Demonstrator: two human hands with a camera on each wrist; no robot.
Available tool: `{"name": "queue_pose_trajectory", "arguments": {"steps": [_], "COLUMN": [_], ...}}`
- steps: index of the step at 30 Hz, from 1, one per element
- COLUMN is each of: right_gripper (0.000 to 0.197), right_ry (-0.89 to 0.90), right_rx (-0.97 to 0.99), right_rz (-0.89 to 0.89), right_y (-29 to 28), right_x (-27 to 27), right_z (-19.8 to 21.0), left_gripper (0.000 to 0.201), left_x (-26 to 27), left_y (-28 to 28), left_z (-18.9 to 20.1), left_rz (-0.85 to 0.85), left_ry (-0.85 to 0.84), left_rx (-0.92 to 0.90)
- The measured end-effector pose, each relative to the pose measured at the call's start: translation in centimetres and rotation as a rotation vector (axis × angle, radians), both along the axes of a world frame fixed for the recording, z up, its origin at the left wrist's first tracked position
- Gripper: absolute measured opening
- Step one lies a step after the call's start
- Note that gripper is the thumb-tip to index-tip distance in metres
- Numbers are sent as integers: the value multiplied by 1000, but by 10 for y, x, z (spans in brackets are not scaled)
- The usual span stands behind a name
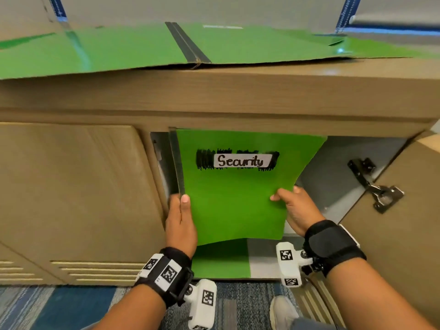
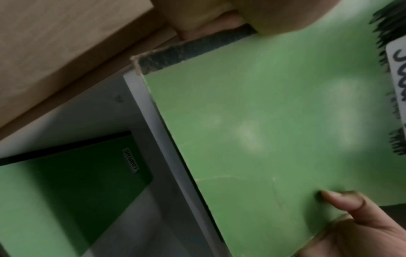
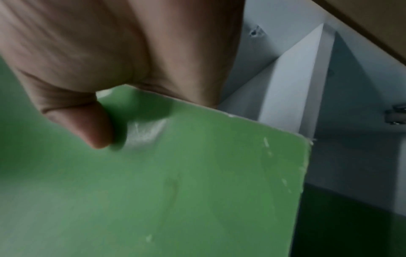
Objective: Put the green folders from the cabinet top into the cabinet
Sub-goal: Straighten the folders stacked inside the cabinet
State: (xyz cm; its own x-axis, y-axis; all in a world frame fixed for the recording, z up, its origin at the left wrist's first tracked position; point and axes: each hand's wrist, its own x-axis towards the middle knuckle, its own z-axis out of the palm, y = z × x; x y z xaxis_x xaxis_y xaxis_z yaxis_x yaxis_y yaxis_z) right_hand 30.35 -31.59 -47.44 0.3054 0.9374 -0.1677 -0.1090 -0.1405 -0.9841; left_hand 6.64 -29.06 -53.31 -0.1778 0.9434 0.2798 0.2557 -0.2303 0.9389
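Observation:
A green folder (image 1: 233, 196) with a white "Security" label is held upright in front of the open cabinet (image 1: 333, 167) mouth. My left hand (image 1: 181, 220) grips its left edge by the dark spine, thumb on the front cover. My right hand (image 1: 295, 208) pinches its right edge, thumb (image 3: 87, 125) on the cover (image 3: 175, 191). Another green folder (image 1: 221, 260) lies flat on the cabinet floor; in the left wrist view it (image 2: 54, 182) bears a small label. More green folders (image 1: 107, 48) lie spread on the cabinet top (image 1: 238, 86).
The cabinet's right door (image 1: 400, 222) stands swung open with a black hinge (image 1: 378, 186) on it. The left door (image 1: 71, 191) is closed. Blue patterned carpet (image 1: 71, 308) covers the floor, and a shoe (image 1: 283, 313) shows near the cabinet base.

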Motion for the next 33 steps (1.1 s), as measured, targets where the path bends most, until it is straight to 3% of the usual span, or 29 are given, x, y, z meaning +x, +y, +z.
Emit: {"name": "queue_pose_trajectory", "arguments": {"steps": [2,5,7,9,10,12,14,16,19,28,32,33], "right_gripper": [21,31,35,38,43,46,42,39,41,55,47,54], "right_ry": [-14,-38,-41,-51,-58,-61,-62,-69,-90,-198,-384,-453], "right_rx": [-39,-51,-14,26,39,62,79,69,28,-115,-207,-241], "right_rz": [3,-76,-150,-208,-220,-227,-229,-208,-187,53,81,67], "right_y": [8,19,29,39,43,49,52,58,69,89,101,104], "right_x": [7,12,17,25,28,31,33,32,31,22,26,29], "right_z": [-15,-29,-36,-40,-43,-45,-44,-46,-57,-69,-77,-80], "left_gripper": [32,23,15,43,60,77,79,81,82,84,81,79], "left_x": [4,12,18,20,19,12,9,11,15,10,8,8], "left_y": [6,15,22,26,26,21,16,15,20,51,56,57], "left_z": [-7,-17,-11,2,9,20,24,16,8,-7,-10,-9], "left_rz": [-23,-24,-67,-160,-195,-226,-328,-519,-663,-745,-714,-695], "left_ry": [31,84,14,-89,-44,357,836,1079,1196,1400,1440,1446], "left_rx": [-36,-178,-251,-203,-152,4,199,183,66,-174,-208,-208]}}
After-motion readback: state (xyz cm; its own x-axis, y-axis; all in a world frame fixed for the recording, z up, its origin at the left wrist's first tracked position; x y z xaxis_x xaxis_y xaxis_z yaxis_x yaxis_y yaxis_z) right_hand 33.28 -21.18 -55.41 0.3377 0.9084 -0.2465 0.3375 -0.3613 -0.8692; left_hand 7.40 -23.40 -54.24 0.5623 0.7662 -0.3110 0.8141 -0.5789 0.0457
